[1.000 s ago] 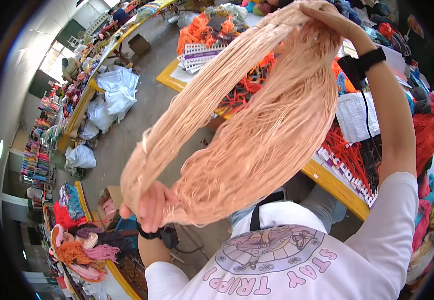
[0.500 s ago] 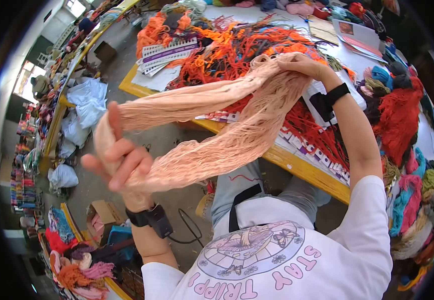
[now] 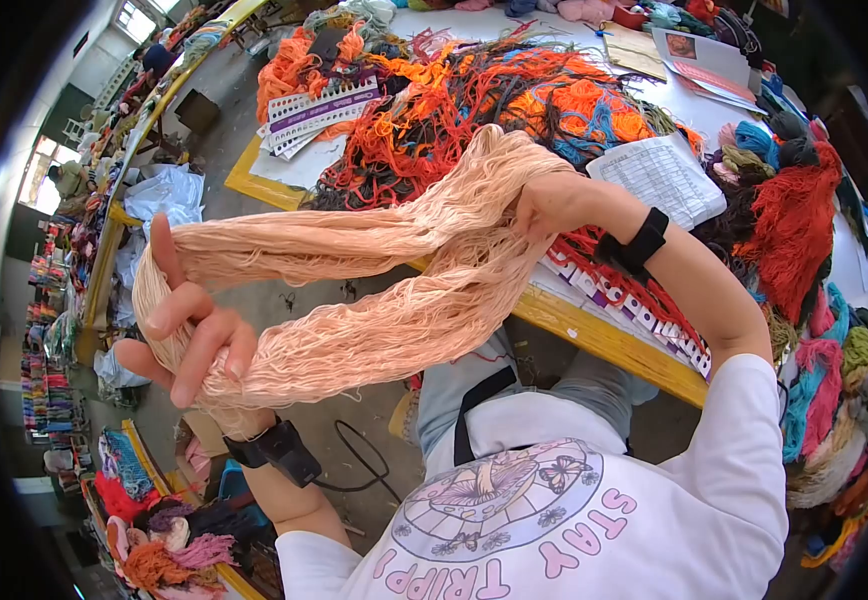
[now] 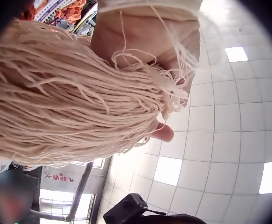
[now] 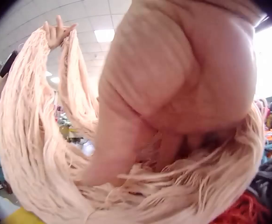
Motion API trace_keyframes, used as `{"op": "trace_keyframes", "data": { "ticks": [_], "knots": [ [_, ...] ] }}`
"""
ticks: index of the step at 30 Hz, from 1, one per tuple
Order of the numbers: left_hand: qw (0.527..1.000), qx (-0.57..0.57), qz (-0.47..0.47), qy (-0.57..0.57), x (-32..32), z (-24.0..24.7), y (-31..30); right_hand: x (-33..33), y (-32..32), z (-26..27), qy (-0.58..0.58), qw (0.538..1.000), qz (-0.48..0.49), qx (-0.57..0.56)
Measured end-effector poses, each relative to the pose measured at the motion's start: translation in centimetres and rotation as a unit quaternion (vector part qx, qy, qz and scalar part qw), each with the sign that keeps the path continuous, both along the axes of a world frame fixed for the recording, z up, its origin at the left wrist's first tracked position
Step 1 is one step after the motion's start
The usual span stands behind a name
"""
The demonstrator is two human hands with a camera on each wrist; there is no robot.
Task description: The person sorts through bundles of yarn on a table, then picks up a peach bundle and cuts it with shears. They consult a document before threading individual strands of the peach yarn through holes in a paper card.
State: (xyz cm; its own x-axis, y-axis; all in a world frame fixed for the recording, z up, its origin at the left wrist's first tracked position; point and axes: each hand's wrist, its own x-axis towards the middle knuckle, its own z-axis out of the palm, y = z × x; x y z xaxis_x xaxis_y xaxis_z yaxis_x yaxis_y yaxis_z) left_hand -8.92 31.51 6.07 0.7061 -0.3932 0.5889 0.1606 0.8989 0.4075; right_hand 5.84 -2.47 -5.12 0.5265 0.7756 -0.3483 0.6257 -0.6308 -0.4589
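A skein of pale peach yarn [image 3: 374, 345] is held up as a wide loop between both hands. My left hand [image 3: 199, 330] is inside its left end, with spread fingers [image 5: 59, 21] reaching up through the loop in the right wrist view. Strands cross the palm of this hand [image 4: 147, 37] in the left wrist view, with some loose wispy ends by it. At the far end, my right hand [image 3: 559, 200] grips the skein, its curled fingers [image 5: 112, 156] sunk among the strands and partly hidden.
A yellow-edged table [image 3: 614, 345] in front bears a heap of red and orange yarn [image 3: 514, 95], color cards [image 3: 319, 115] and a printed sheet [image 3: 659, 180]. More yarn bundles [image 3: 839, 360] lie at the right. White plastic bags [image 3: 164, 195] are at the left.
Both hands have come down with the skein, and the right hand has lowered most. The loop has turned from steeply slanted to nearly level, and the left fingers have spread.
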Motion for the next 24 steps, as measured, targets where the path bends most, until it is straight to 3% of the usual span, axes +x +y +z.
{"op": "trace_keyframes", "data": {
  "ticks": [1,4,5,6,8,11,12,15,16,19,20,21,22,24],
  "knots": [
    [1.000,-0.004,0.000,0.000,-0.2,-0.1,0.4,0.0,0.1,0.3,-0.003,1.000,-0.009,0.002],
    [1.000,-0.007,0.003,0.016,-0.7,-1.0,1.8,2.1,-1.5,0.3,0.107,0.983,-0.011,0.149],
    [0.999,0.001,0.026,0.028,-1.2,-1.4,1.9,2.1,-1.6,2.8,0.144,0.978,-0.051,0.140],
    [0.998,0.009,0.049,0.040,-1.8,-1.8,1.9,3.0,-1.7,3.8,0.137,0.971,-0.033,0.192],
    [0.998,0.021,0.055,0.035,-1.7,-3.4,2.6,3.7,-1.5,7.9,0.097,0.951,-0.130,0.264],
    [0.959,0.161,0.216,0.088,-2.6,-5.2,3.3,6.4,-0.3,12.7,-0.033,0.898,-0.176,0.401],
    [0.963,0.159,0.197,0.093,-2.6,-5.9,3.1,5.4,0.9,15.4,-0.021,0.863,-0.228,0.451],
    [0.956,0.203,0.136,0.165,-3.3,-6.0,2.2,8.3,3.2,16.8,-0.099,0.832,-0.284,0.467],
    [0.928,0.217,0.185,0.240,-4.2,-5.8,1.3,9.2,4.0,16.4,-0.078,0.830,-0.296,0.466],
    [0.962,0.149,0.003,0.230,-4.5,-6.8,1.6,10.4,6.2,13.6,-0.006,0.826,-0.327,0.459],
    [0.948,0.195,0.041,0.248,-5.0,-5.9,1.3,10.5,6.5,12.3,-0.042,0.850,-0.318,0.419],
    [0.964,0.156,0.013,0.215,-5.0,-6.1,1.8,11.0,6.5,10.6,-0.079,0.870,-0.308,0.377],
    [0.976,0.117,-0.014,0.181,-4.7,-6.6,2.6,12.1,6.5,8.5,-0.023,0.906,-0.295,0.301],
    [0.991,0.061,-0.065,0.098,-2.9,-5.4,2.2,10.5,6.4,5.5,-0.254,0.879,-0.241,0.323]
  ]
}}
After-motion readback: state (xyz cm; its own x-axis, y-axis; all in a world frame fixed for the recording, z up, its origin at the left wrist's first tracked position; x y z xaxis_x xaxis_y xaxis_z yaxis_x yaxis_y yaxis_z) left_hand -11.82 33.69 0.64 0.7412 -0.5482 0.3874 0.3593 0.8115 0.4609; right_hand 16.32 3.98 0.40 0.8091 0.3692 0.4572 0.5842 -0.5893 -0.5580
